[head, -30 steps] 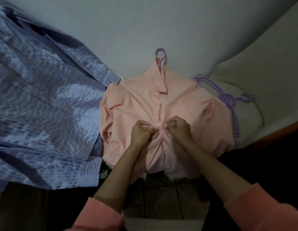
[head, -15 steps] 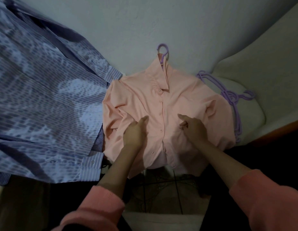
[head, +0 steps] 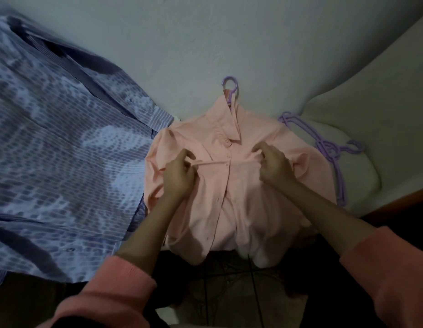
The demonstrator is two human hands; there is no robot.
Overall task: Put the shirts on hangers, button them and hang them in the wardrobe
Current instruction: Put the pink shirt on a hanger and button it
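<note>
Peach shirt [head: 241, 185]: I see it lying front-up on the white bed [head: 205, 43], its collar on a purple hanger [head: 230, 87].
Left hand [head: 178, 176]: my fingers pinch a fold of its chest fabric.
Right hand [head: 274, 166]: fingers curled, gripping the opposite chest panel.
Striped shirt [head: 59, 162]: spread just left, touching the peach one.
Spare hangers [head: 329, 147]: right, on the pillow [head: 371, 119].

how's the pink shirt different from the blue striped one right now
The pink shirt is plain peach-pink; the blue striped shirt is blue and white stripes. The pink shirt has a purple hanger hook poking out of its collar; no hanger shows on the blue striped shirt. The left hand and right hand both grip the pink shirt's front, while the blue striped shirt lies untouched. Both lie spread on the same surface.
</note>
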